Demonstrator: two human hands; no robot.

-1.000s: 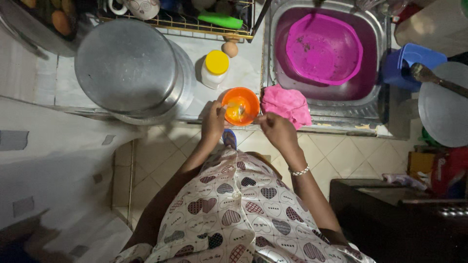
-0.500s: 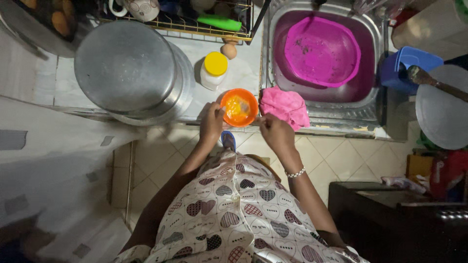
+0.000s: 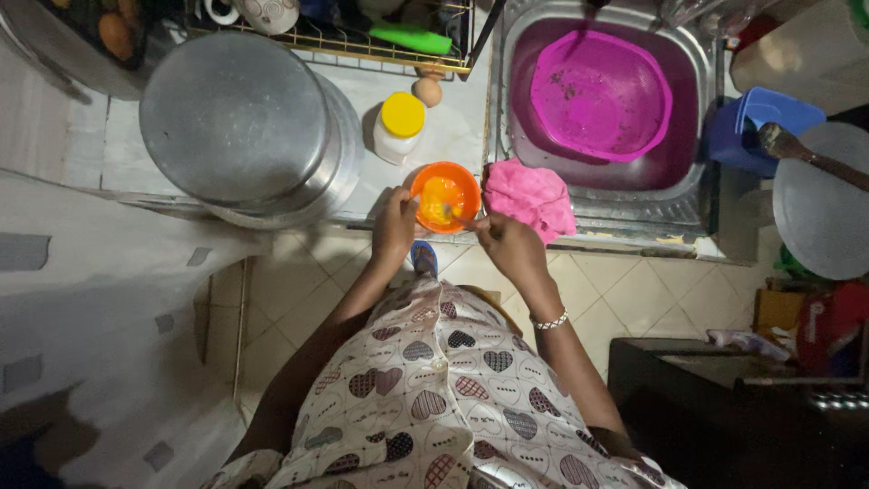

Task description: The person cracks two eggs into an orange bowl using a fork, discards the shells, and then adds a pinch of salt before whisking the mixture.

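Small round orange plastic bowl (image 3: 444, 196) standing at the front edge of the pale counter (image 3: 453, 136), holding yellow beaten liquid. Left hand (image 3: 395, 227) cupped against the bowl's left rim, fingers curled on the wall, gripping it. Right hand (image 3: 507, 246) just right of the bowl, fingers pinched shut on the handle of a thin metal utensil (image 3: 455, 217); utensil tip dipped in the yellow liquid. Whether fork or spoon cannot be told. Beaded bracelet (image 3: 550, 321) on the right wrist.

Just right of the bowl, touching or nearly so: crumpled pink cloth (image 3: 529, 196) on the counter edge. Behind the bowl to the left: white plastic bottle with yellow cap (image 3: 399, 127), upright. Further behind the bowl: brown egg (image 3: 427, 91) lying beside a wire dish rack (image 3: 362, 41). Well left of the bowl: large round steel pot with flat lid (image 3: 240, 122). Behind and right of the bowl: steel sink (image 3: 692, 172) holding a magenta plastic basin (image 3: 599, 95). Beyond the sink from the bowl: blue plastic container (image 3: 765, 122). Below the bowl: heart-patterned garment (image 3: 444, 398) over tiled floor (image 3: 634, 299).
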